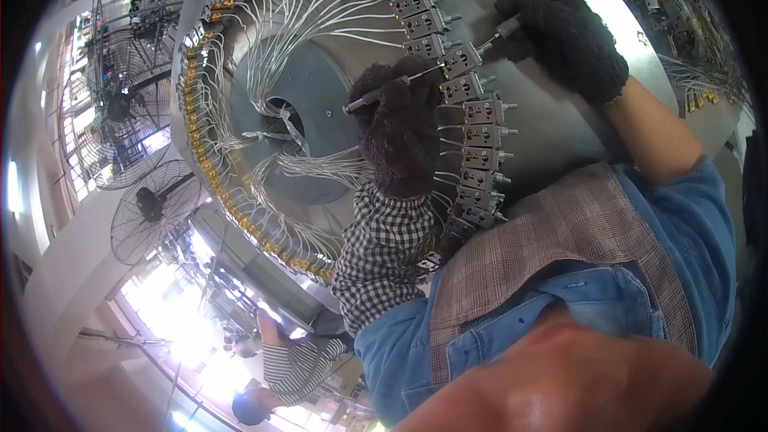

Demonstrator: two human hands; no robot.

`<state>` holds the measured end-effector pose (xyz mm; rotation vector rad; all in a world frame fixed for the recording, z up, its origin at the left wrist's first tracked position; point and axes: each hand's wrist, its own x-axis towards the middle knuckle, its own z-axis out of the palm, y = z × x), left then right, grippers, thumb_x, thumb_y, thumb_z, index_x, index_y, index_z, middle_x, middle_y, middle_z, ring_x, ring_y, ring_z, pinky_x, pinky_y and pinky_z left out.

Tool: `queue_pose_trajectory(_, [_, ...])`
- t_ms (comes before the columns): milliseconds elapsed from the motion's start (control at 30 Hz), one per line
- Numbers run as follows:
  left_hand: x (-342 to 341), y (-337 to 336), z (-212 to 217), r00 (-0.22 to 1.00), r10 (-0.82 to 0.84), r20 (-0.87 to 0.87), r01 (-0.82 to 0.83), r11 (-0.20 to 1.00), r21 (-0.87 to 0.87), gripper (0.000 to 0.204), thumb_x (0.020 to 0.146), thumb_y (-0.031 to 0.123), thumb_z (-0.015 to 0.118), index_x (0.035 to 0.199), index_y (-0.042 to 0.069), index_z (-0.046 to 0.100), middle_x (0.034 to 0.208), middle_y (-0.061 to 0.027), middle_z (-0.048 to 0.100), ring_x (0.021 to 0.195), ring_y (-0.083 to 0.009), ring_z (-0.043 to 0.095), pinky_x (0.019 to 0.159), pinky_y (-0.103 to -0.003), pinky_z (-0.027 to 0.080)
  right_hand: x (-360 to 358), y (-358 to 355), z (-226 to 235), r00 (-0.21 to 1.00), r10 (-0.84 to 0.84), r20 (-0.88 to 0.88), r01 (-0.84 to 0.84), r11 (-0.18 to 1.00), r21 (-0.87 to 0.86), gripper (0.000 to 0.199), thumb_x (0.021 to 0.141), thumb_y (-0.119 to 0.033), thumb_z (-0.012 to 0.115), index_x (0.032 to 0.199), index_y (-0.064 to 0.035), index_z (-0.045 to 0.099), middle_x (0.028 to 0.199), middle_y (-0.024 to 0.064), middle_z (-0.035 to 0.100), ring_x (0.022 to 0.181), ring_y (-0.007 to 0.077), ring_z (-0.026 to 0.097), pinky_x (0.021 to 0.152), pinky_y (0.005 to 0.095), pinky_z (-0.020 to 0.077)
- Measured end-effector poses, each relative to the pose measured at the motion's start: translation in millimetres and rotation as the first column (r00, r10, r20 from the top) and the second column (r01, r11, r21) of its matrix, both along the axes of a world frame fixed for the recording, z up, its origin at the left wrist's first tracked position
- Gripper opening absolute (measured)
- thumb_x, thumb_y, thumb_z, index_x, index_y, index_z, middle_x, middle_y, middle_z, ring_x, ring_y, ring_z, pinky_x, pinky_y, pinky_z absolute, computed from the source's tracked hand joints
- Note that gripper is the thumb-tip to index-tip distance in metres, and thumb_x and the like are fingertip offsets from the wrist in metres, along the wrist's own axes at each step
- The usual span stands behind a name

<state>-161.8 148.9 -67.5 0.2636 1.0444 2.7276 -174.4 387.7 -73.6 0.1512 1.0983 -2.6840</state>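
Observation:
My left hand (pixel 398 140), in a dark knitted glove and a checked sleeve, is closed around a slim screwdriver (pixel 368 102) with a grey handle. Its thin shaft reaches the inner side of a small grey metal block (pixel 462 59) on the ring. On the outer side, my gloved right hand (pixel 564 36) grips a second slim screwdriver (pixel 507 28), its shaft pointing at the threaded stud of that same block. Its fingertips are partly hidden. Similar blocks with studs line the ring, and white wires (pixel 300 20) run from them toward the centre.
The ring sits on a large metal disc (pixel 552 128) with a dark centre hole (pixel 286 120). Brass-coloured fittings (pixel 200 140) line its far left side. More wired parts (pixel 696 72) lie at right. Fans (pixel 152 204) stand at left; a person in stripes (pixel 300 368) is beyond.

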Motion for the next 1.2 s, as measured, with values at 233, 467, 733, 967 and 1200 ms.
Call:
queue_pose_trajectory(233, [3.5, 3.8, 5.1, 0.992, 0.099, 0.084, -0.093, 0.993, -0.071, 0.029, 0.093, 0.016, 0.051, 0.121, 0.011, 0.048, 0.116, -0.0187, 0.055, 0.106, -0.0321, 0.055, 0.092, -0.047, 0.045, 1.4, -2.7, -1.5, 0.999, -0.029, -0.014, 0.030, 0.999, 0.027, 0.052, 0.089, -0.015, 0.055, 0.132, 0.0022, 0.031, 0.109, 0.0143, 0.058, 0.087, 0.0341, 0.064, 0.081, 0.0476, 0.0520])
queue_pose_trajectory(467, [1.7, 3.5, 9.2, 0.984, 0.071, 0.164, -0.067, 0.997, -0.033, 0.025, 0.093, 0.018, 0.050, 0.115, 0.007, 0.050, 0.113, -0.0178, 0.056, 0.103, -0.0305, 0.057, 0.089, -0.044, 0.047, 1.0, -3.5, 8.8, 0.999, 0.027, 0.042, -0.033, 0.989, 0.143, 0.054, 0.087, -0.018, 0.057, 0.131, 0.0018, 0.033, 0.109, 0.0156, 0.057, 0.086, 0.0327, 0.065, 0.076, 0.0387, 0.0538])
queue_pose_trajectory(733, [-0.3, -0.3, -0.6, 0.998, 0.036, 0.053, -0.032, 0.997, -0.066, 0.026, 0.094, 0.022, 0.049, 0.116, 0.008, 0.053, 0.114, -0.0138, 0.058, 0.111, -0.0289, 0.054, 0.097, -0.045, 0.044, -2.9, 9.3, 8.8, 0.989, 0.134, 0.061, -0.147, 0.923, 0.355, 0.039, 0.089, -0.021, 0.055, 0.121, 0.0006, 0.048, 0.105, 0.0157, 0.060, 0.084, 0.0257, 0.066, 0.068, 0.0322, 0.0533])
queue_pose_trajectory(967, [2.6, 1.3, 0.0, 0.991, 0.092, 0.096, -0.082, 0.991, -0.106, 0.025, 0.094, 0.022, 0.051, 0.115, 0.010, 0.053, 0.114, -0.0122, 0.057, 0.110, -0.0280, 0.054, 0.095, -0.045, 0.045, -4.3, 13.5, 4.4, 0.980, 0.197, -0.008, -0.189, 0.951, 0.243, 0.038, 0.089, -0.020, 0.056, 0.120, 0.0001, 0.051, 0.107, 0.0122, 0.059, 0.086, 0.0203, 0.063, 0.071, 0.0313, 0.0537])
queue_pose_trajectory(1200, [6.6, 6.1, 2.6, 0.971, 0.175, 0.165, -0.153, 0.978, -0.140, 0.023, 0.093, 0.020, 0.052, 0.112, 0.009, 0.053, 0.110, -0.0133, 0.058, 0.107, -0.0280, 0.055, 0.094, -0.043, 0.047, -1.2, 10.9, 10.7, 0.981, 0.192, 0.031, -0.190, 0.912, 0.364, 0.031, 0.091, -0.017, 0.051, 0.118, -0.0008, 0.054, 0.107, 0.0117, 0.060, 0.087, 0.0196, 0.063, 0.073, 0.0307, 0.0526])
